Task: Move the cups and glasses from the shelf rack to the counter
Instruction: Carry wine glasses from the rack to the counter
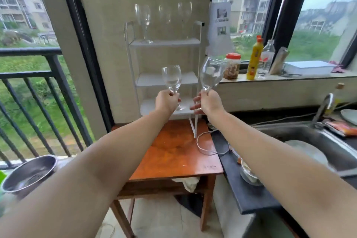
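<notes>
Hands' (167,100) grip below wineglass (171,79) bowls

You hold two clear, empty stemmed glasses by their stems in front of the white shelf rack (164,44). The smaller glass (171,80) in your left hand (167,101) stands upright, its foot just above the rack's bottom shelf. The larger glass (211,73) in your right hand (209,101) tilts to the right. Three more tall clear glasses stand upright on the rack's top shelf: one at the left edge (144,19), one in the middle (164,15), one at the right edge (185,13).
</notes>
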The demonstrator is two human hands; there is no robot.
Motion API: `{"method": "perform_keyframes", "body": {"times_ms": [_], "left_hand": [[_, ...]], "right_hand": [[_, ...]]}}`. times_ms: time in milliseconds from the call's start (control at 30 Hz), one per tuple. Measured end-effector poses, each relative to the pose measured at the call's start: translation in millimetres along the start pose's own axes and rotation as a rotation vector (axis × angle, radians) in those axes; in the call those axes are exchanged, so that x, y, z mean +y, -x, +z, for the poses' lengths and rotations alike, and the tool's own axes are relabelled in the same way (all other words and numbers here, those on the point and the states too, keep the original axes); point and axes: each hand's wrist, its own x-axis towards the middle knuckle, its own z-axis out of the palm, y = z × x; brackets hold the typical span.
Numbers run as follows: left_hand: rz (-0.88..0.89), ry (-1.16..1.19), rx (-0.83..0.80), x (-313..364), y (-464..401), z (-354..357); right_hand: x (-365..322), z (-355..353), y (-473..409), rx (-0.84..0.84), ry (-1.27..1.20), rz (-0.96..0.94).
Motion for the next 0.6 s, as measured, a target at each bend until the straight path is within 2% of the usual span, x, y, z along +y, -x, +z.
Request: {"method": "perform_keyframes", "body": {"times_ms": [300,600], "left_hand": [[-0.108,-0.054,-0.329,-48.6,114.3,93.1],[-0.100,-0.097,-0.653,-22.3,228.1,205.8]], "right_hand": [[85.9,-106.9,90.5,0.251,0.000,0.253],[144.9,-244.8,193.3,0.498,-0.083,0.383]]}}
